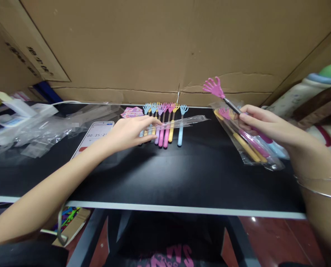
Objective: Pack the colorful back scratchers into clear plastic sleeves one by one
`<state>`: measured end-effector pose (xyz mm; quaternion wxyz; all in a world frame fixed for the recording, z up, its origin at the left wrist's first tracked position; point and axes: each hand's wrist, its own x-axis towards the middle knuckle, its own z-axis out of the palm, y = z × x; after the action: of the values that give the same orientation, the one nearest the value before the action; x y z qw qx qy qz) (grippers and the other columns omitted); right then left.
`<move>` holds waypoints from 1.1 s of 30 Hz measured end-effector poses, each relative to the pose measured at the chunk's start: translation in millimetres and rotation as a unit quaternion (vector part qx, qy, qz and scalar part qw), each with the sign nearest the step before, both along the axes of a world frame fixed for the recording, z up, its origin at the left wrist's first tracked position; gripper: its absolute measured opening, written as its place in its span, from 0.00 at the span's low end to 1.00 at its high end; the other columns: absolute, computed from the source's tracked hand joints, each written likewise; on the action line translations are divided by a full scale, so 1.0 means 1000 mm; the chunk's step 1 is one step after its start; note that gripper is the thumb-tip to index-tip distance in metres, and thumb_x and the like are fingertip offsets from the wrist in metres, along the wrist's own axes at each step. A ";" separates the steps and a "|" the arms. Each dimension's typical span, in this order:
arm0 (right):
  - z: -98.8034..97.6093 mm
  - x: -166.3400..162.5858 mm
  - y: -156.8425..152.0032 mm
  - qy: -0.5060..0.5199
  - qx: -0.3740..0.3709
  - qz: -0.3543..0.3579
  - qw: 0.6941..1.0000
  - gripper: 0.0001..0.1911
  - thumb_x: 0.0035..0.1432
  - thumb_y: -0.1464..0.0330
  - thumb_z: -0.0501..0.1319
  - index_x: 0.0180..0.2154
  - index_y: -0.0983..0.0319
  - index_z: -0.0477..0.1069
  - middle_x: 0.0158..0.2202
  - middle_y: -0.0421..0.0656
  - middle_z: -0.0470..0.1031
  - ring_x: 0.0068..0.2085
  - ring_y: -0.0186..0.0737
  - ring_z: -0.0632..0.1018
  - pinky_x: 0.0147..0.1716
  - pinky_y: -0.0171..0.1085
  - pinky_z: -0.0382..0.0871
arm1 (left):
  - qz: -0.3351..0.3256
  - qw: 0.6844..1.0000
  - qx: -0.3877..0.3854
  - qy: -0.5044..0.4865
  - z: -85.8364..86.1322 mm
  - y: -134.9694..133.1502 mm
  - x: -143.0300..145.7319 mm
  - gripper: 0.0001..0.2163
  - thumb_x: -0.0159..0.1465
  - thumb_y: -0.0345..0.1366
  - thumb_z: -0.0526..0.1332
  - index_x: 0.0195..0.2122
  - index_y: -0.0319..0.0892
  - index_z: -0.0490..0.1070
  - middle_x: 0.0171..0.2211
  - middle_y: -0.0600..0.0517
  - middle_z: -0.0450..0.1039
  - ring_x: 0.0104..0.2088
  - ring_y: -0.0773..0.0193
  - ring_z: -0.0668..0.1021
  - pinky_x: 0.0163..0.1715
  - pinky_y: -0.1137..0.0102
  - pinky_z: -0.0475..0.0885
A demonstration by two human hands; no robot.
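Observation:
My right hand (261, 124) is closed on a pink back scratcher (214, 88), its hand-shaped head pointing up and left above the table. Under that hand lies a clear bag of packed scratchers (249, 148) in yellow, pink and blue. My left hand (130, 131) reaches over a row of several coloured scratchers (165, 129) lying side by side on the black table (182, 174). Its fingers pinch a long clear plastic sleeve (187, 121) that stretches to the right over the row.
A phone (94, 135) showing a timer lies left of the row. Loose clear plastic bags (40, 128) pile at the far left. Small pink packets (132, 112) sit behind the row. Cardboard (154, 48) walls the back; bottles (315, 92) stand at the right.

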<state>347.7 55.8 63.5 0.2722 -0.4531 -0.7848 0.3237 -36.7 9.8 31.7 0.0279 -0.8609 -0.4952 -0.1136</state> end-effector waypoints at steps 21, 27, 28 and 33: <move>-0.013 0.028 0.017 -0.267 -0.046 0.000 0.963 0.34 0.50 0.36 0.56 0.42 0.57 0.69 0.29 0.44 0.69 0.30 0.41 0.69 0.28 0.39 0.65 | -0.007 0.998 0.051 0.037 -0.008 0.003 -0.004 0.19 0.66 0.44 0.59 0.58 0.51 0.64 0.56 0.55 0.73 0.49 0.59 0.79 0.39 0.71 0.71; -0.017 0.027 0.012 -0.249 -0.156 0.089 0.952 0.28 0.58 0.41 0.54 0.45 0.57 0.67 0.27 0.40 0.68 0.28 0.38 0.69 0.28 0.37 0.64 | -0.006 0.996 0.065 0.057 -0.007 0.002 -0.004 0.18 0.66 0.43 0.61 0.56 0.52 0.67 0.51 0.55 0.76 0.47 0.59 0.79 0.36 0.72 0.70; -0.015 0.025 0.009 -0.236 -0.164 0.100 0.952 0.26 0.60 0.43 0.53 0.45 0.57 0.66 0.28 0.40 0.68 0.28 0.37 0.69 0.29 0.37 0.64 | -0.010 0.996 0.067 0.058 -0.006 0.002 -0.003 0.18 0.66 0.43 0.60 0.56 0.52 0.67 0.51 0.56 0.76 0.47 0.59 0.79 0.35 0.72 0.70; -0.002 0.017 -0.001 -0.210 -0.149 0.117 0.959 0.21 0.65 0.48 0.51 0.47 0.56 0.65 0.30 0.40 0.68 0.31 0.37 0.70 0.32 0.37 0.65 | -0.014 0.996 0.069 0.063 -0.004 0.001 -0.002 0.16 0.69 0.45 0.57 0.57 0.52 0.67 0.49 0.56 0.76 0.45 0.60 0.79 0.33 0.72 0.69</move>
<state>364.8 54.9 61.0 -0.0090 -0.4513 -0.8145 0.3645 -38.3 10.4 27.3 0.1171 -0.8691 -0.4713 -0.0938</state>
